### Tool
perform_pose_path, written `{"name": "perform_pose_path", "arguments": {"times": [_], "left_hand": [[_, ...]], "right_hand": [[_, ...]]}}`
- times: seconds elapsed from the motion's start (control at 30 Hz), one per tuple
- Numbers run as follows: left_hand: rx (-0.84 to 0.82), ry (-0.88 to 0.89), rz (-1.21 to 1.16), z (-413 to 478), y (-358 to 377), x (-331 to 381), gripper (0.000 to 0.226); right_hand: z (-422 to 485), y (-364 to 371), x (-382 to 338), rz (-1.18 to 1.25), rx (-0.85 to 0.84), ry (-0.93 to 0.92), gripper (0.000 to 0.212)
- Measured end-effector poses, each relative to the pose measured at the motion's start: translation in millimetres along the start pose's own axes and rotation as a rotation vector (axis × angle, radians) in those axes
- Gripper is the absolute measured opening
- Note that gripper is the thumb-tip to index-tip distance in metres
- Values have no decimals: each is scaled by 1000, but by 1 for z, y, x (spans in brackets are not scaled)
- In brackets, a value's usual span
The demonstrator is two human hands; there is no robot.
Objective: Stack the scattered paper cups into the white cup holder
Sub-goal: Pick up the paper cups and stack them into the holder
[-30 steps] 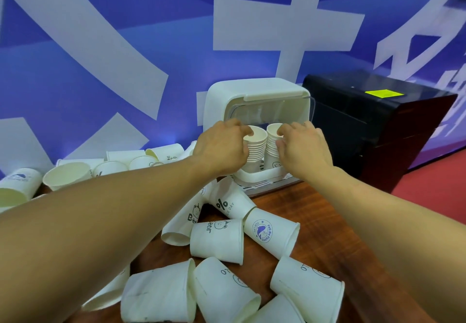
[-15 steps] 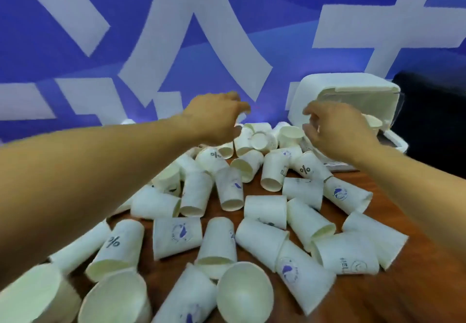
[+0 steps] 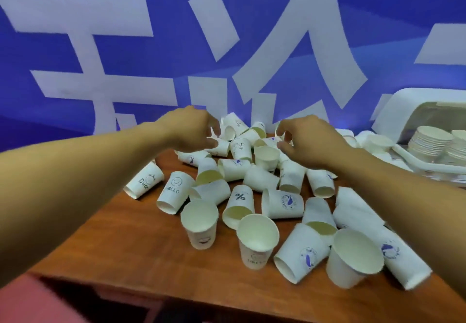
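Across the tabletop (image 3: 126, 234), toppled paper cups (image 3: 282, 202) crowd beneath the left hand (image 3: 189, 131) and right hand (image 3: 310, 143), both loosely curled and empty, with the white cup holder (image 3: 403, 105) at right and a blue banner (image 3: 403, 7) behind.

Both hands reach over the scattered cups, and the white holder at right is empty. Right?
No. The head view shows the white holder already has stacked cups in it; the left hand and right hand do reach over the scattered cups.

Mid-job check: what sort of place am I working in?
Probably an event or exhibition drinks stand: a large blue printed backdrop with white characters, a wooden table strewn with paper cups, and a white cup holder at the right.
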State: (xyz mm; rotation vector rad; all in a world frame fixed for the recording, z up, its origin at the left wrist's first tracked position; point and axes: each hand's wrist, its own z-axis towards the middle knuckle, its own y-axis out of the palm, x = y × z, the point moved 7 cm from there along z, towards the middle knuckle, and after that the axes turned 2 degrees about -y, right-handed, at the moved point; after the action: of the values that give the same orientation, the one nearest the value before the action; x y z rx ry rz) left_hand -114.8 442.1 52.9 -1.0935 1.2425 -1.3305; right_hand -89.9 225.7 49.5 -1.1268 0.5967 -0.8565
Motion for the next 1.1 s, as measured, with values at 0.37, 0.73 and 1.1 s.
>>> {"name": "perform_pose_path", "arguments": {"times": [0.37,0.73,1.1], "left_hand": [[-128,131,-122,-8,50,4,32],[-71,-57,-173,38,88,-1,23],[-100,-252,-276,81,119,3,19]], "right_hand": [[9,57,-17,-59,-175,68,31],[39,95,-13,-67,-213,45,35],[63,129,19,23,-159,16,4]]}}
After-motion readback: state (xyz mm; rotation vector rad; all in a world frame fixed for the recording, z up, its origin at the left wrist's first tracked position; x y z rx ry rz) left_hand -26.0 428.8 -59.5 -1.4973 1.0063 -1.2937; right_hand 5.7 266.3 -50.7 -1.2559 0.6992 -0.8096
